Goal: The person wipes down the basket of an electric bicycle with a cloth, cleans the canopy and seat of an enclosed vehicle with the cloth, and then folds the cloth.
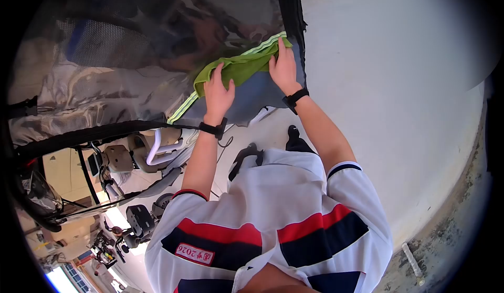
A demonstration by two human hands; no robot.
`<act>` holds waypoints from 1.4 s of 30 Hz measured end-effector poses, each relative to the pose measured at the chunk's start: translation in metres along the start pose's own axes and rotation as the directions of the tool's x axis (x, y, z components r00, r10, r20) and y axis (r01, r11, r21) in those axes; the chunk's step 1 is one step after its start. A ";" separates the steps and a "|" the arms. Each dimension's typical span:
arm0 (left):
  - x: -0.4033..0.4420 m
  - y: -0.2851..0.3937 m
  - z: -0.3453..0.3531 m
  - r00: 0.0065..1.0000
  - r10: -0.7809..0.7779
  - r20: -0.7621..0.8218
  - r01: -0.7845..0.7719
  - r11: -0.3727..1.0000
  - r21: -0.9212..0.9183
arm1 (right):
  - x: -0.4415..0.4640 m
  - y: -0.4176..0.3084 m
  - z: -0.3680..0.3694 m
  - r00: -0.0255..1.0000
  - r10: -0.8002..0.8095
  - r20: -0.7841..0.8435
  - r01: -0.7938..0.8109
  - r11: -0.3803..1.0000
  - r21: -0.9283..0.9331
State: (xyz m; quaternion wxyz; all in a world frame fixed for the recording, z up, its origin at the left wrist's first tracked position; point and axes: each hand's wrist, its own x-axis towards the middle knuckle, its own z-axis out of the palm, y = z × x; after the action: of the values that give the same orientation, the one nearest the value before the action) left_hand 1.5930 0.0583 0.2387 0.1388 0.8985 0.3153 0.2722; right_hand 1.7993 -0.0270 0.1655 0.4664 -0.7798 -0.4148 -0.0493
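Observation:
A green cloth (244,71) stretches in loose folds between my two hands, against a clear plastic cover. My left hand (219,97) is at the cloth's left end, fingers over it and thumb apart. My right hand (284,68) grips the right end near the cover's dark edge, fingers pointing away from me. Part of each hand's grip is hidden by the cloth. A pale green reflective strip (182,109) runs slantwise along the cover and passes behind the cloth. The transparent cover (136,77) shows glare and wrinkles, with black binding (292,9) along its border.
Beneath the cover's lower edge are a tan seat (118,158) and a pale curved bar (157,148), seemingly of a vehicle. Several parked scooters (110,246) stand farther left. Pale floor (388,93) extends to the right, with a short white stick-like piece (413,264) near the rough border.

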 end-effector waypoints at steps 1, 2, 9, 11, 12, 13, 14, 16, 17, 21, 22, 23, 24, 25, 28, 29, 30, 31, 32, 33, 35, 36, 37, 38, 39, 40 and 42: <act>-0.001 0.001 0.000 1.000 -0.020 0.013 0.020 1.000 0.006 | 0.003 -0.002 -0.001 1.000 -0.009 -0.019 0.010 1.000 0.021; -0.003 0.000 0.000 0.997 -0.062 0.036 0.061 0.998 0.022 | 0.006 -0.002 -0.001 0.999 0.011 -0.033 -0.009 0.997 0.075; -0.003 -0.005 0.000 0.993 -0.118 0.014 0.116 0.988 0.100 | 0.023 -0.005 0.005 0.992 -0.013 -0.126 0.056 0.937 0.345; -0.002 -0.008 0.001 0.994 -0.112 -0.008 0.112 0.990 0.081 | 0.029 -0.016 0.007 0.991 -0.007 -0.137 0.062 0.913 0.403; -0.001 -0.010 0.002 0.994 -0.109 -0.019 0.110 0.991 0.070 | 0.030 -0.022 0.009 0.984 -0.078 -0.161 0.132 0.926 0.353; 0.000 -0.012 0.003 0.994 -0.103 -0.030 0.104 0.993 0.057 | 0.033 -0.027 0.012 0.971 -0.151 -0.184 0.202 0.933 0.299; 0.001 -0.014 0.003 0.994 -0.101 -0.034 0.102 0.994 0.050 | 0.036 -0.032 0.014 0.953 -0.225 -0.203 0.271 0.932 0.239; 0.002 -0.016 0.004 0.994 -0.097 -0.043 0.098 0.995 0.026 | 0.037 -0.052 0.011 0.918 -0.375 -0.127 0.395 0.894 0.212; 0.002 -0.017 0.005 0.993 -0.103 -0.050 0.104 0.994 0.016 | 0.036 -0.062 0.009 0.891 -0.447 -0.085 0.454 0.868 0.199; 0.002 -0.022 0.007 0.990 -0.127 -0.067 0.126 0.992 -0.022 | 0.031 -0.088 0.011 0.823 -0.568 0.027 0.550 0.807 0.214; 0.004 -0.023 0.008 0.989 -0.130 -0.072 0.128 0.991 -0.029 | 0.032 -0.090 0.011 0.835 -0.547 0.053 0.524 0.822 0.222; 0.005 -0.025 0.007 0.987 -0.147 -0.060 0.145 0.989 -0.044 | 0.032 -0.091 0.010 0.849 -0.523 0.078 0.495 0.838 0.231; 0.007 -0.024 0.004 0.985 -0.165 -0.046 0.162 0.985 -0.058 | 0.033 -0.088 0.011 0.861 -0.505 0.067 0.486 0.853 0.190; 0.006 -0.024 0.004 0.982 -0.186 -0.032 0.184 0.980 -0.071 | 0.035 -0.084 0.012 0.871 -0.488 0.059 0.476 0.866 0.152; 0.006 -0.026 0.008 0.983 -0.172 -0.070 0.168 0.984 -0.061 | 0.041 -0.074 0.003 0.896 -0.442 -0.049 0.444 0.894 0.055; 0.007 -0.026 0.009 0.982 -0.170 -0.082 0.165 0.984 -0.065 | 0.046 -0.071 -0.002 0.897 -0.430 -0.103 0.435 0.900 0.028; 0.007 -0.025 0.009 0.981 -0.167 -0.094 0.162 0.985 -0.066 | 0.049 -0.066 -0.008 0.917 -0.390 -0.084 0.391 0.920 0.002; 0.008 -0.024 0.008 0.981 -0.164 -0.106 0.157 0.985 -0.066 | 0.054 -0.061 -0.013 0.902 -0.408 -0.141 0.406 0.913 -0.042; 0.011 -0.024 0.006 0.979 -0.177 -0.101 0.165 0.979 -0.117 | 0.061 -0.058 -0.016 0.882 -0.428 -0.199 0.419 0.904 -0.087; 0.014 -0.022 0.004 0.978 -0.188 -0.094 0.171 0.971 -0.167 | 0.068 -0.054 -0.020 0.857 -0.446 -0.257 0.426 0.895 -0.132; 0.021 -0.012 0.004 0.977 -0.194 -0.090 0.170 0.960 -0.224 | 0.082 -0.045 -0.027 0.825 -0.473 -0.310 0.446 0.881 -0.160; 0.029 -0.001 0.000 0.977 -0.189 -0.097 0.163 0.960 -0.230 | 0.090 -0.045 -0.032 0.822 -0.461 -0.335 0.446 0.886 -0.125; 0.036 0.010 -0.002 0.978 -0.184 -0.104 0.155 0.960 -0.234 | 0.098 -0.044 -0.037 0.819 -0.447 -0.360 0.447 0.890 -0.088; 0.042 0.018 -0.001 0.975 -0.173 -0.137 0.139 0.964 -0.225 | 0.105 -0.041 -0.040 0.814 -0.430 -0.391 0.444 0.894 -0.061; 0.049 0.027 0.002 0.972 -0.161 -0.169 0.123 0.969 -0.215 | 0.113 -0.039 -0.046 0.798 -0.431 -0.422 0.458 0.888 -0.042; 0.058 0.038 0.005 0.968 -0.147 -0.202 0.105 0.973 -0.205 | 0.123 -0.035 -0.054 0.780 -0.430 -0.453 0.472 0.881 -0.024; 0.072 0.062 0.009 0.960 -0.130 -0.250 0.077 0.975 -0.210 | 0.137 -0.026 -0.071 0.809 -0.376 -0.451 0.440 0.897 0.043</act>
State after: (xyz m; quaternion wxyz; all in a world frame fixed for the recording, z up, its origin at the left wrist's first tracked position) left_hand 1.6759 0.0565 0.2871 0.1988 0.8185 0.3489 0.4108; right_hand 1.8920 0.0066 0.2866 0.5804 -0.6053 -0.4615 -0.2895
